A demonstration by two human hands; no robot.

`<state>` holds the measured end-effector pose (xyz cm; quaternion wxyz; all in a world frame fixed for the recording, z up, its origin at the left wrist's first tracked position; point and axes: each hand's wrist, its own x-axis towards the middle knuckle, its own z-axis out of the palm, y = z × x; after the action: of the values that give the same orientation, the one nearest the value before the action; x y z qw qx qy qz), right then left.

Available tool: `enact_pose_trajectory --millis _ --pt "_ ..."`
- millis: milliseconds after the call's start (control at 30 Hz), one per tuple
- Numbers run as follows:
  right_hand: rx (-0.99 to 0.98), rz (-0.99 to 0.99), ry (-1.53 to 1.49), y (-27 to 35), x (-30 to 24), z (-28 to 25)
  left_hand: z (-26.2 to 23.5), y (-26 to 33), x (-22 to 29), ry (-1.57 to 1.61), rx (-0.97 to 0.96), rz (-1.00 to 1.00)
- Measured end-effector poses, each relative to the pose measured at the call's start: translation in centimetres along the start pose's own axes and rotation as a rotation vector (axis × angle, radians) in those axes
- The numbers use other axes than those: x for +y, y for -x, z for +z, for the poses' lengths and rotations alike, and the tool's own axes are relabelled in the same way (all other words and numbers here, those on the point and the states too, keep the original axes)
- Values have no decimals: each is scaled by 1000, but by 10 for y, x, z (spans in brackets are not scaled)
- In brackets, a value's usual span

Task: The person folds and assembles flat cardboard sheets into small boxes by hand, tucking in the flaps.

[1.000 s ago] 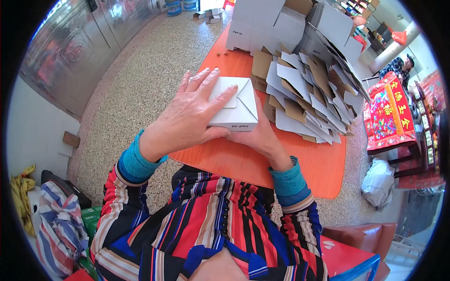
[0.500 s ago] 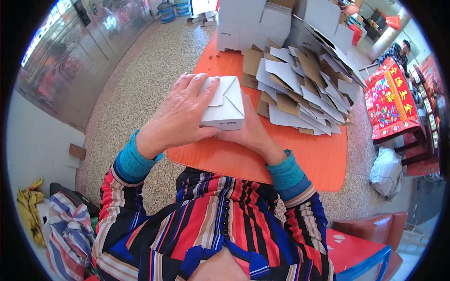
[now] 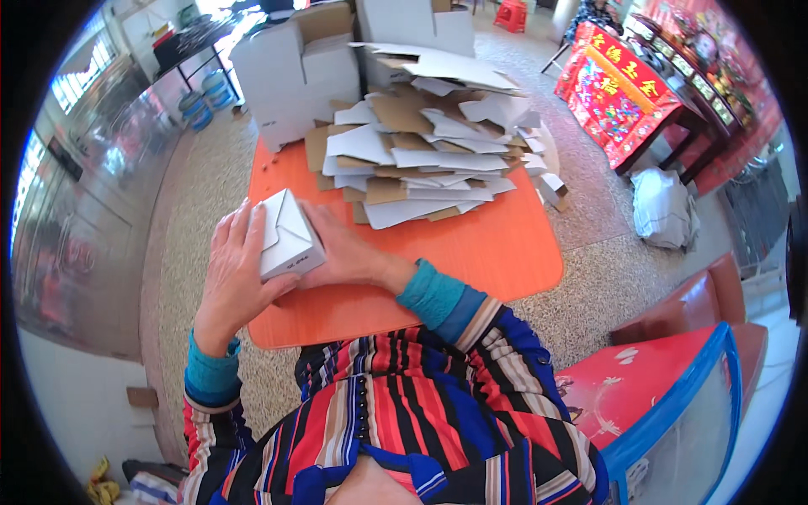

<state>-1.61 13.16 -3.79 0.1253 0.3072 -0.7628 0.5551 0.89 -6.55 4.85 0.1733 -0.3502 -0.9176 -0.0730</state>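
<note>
Between my two hands I hold a small white carton (image 3: 293,240), its folded flaps on top and a printed side facing me. My left hand (image 3: 232,265) wraps its left side, with the fingers along the edge and the thumb at the near lower corner. Against the right side presses my right hand (image 3: 345,248), whose fingertips are partly hidden behind the carton. The carton is above the left part of the orange table (image 3: 404,282). Just beyond my right hand lies a heap of flat white and brown cardboard blanks (image 3: 429,156).
Large white boxes (image 3: 290,84) stand at the table's far edge. To the right are a stand with a red embroidered cloth (image 3: 619,97), a white sack (image 3: 661,206) and a brown seat (image 3: 682,307). Water jugs (image 3: 195,111) stand on the floor at far left.
My view has swung to the right, so the carton, hands and table appear further left and the red cloth stand comes nearer the middle. Both hands keep their hold on the carton.
</note>
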Motion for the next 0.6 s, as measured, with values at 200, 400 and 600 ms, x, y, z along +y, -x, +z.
enact_pose_trajectory --millis 200,400,600 --pt "0 -1 -12 3 3 2 3 5 4 -52 27 -15" --pt "-4 -4 -9 3 1 2 1 4 10 12 62 -57" --pt "-1 -7 -4 4 2 5 1 4 14 32 91 -82"
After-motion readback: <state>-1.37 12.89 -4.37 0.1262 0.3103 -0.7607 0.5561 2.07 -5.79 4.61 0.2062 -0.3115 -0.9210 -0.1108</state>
